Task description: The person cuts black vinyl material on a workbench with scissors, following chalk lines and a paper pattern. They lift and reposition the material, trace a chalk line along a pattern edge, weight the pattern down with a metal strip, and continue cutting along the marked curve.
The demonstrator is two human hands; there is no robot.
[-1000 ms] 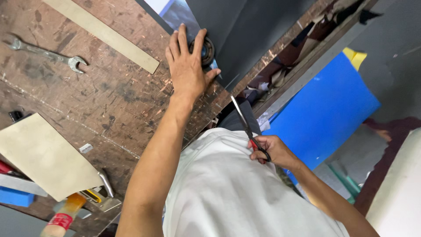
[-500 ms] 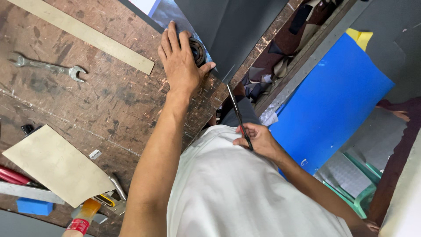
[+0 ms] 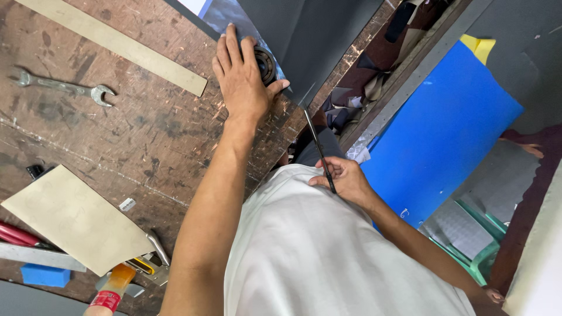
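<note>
My left hand (image 3: 242,82) lies palm down on the worn brown table (image 3: 146,129), fingers spread. It presses on a round black object (image 3: 267,63) that sits on the edge of a dark grey sheet (image 3: 316,29). My right hand (image 3: 345,180) is down by my white shirt (image 3: 316,251), below the table edge. It grips scissors (image 3: 318,149), a thin dark tool whose blades point up towards the sheet's near corner. The handles are hidden inside my fist.
On the table lie a steel wrench (image 3: 58,88), a long tan strip (image 3: 117,44), a tan board (image 3: 76,219), a wooden-handled hammer (image 3: 111,287) and a blue block (image 3: 44,275). Beyond the edge are dark scraps (image 3: 374,76), a blue sheet (image 3: 439,134) and a green plastic frame (image 3: 477,234).
My right hand has lifted the scissors from beside my hip up towards the table edge and the sheet's corner. My left hand has stayed pressed on the round black object.
</note>
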